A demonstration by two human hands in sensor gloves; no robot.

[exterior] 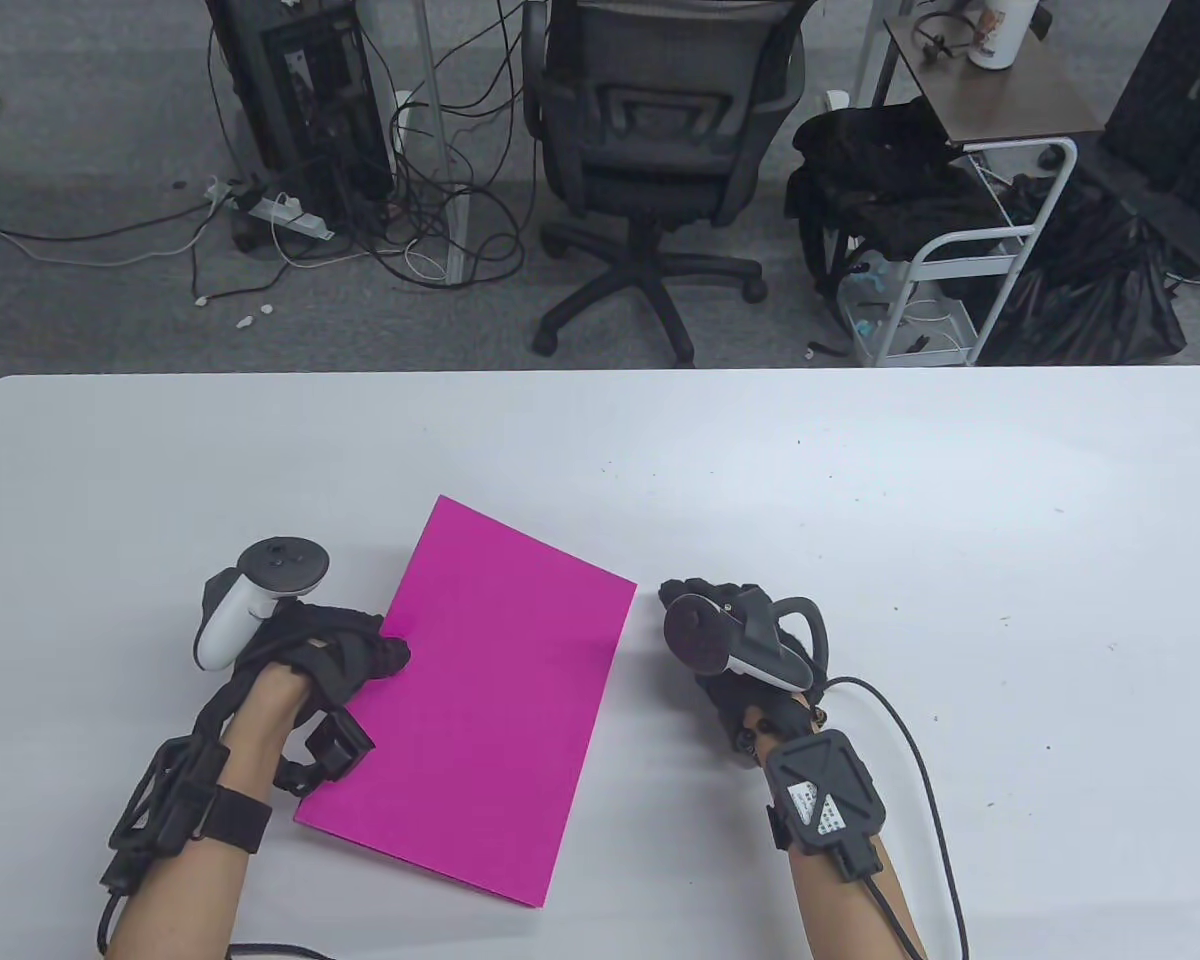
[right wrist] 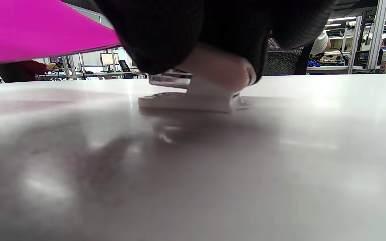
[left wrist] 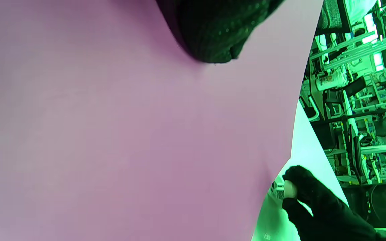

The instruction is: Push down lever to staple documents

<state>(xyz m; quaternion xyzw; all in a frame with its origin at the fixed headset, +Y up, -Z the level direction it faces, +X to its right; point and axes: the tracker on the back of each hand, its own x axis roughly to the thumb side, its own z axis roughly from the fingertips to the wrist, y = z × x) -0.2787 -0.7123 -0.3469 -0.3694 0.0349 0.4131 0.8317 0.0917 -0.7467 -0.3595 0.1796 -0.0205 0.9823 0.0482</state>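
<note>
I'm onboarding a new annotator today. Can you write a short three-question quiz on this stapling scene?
1. True or false: the left hand rests on the magenta paper.
2. Which hand covers the white stapler? A) left B) right C) neither
3. Fill in: the stapler's base sits on the white ____.

Key
1. True: its fingers lie on the sheet's left edge.
2. B: the right hand is on top of it, just off the paper's right edge.
3. table. Whether the paper's corner is already between the stapler's jaws cannot be told.
</note>
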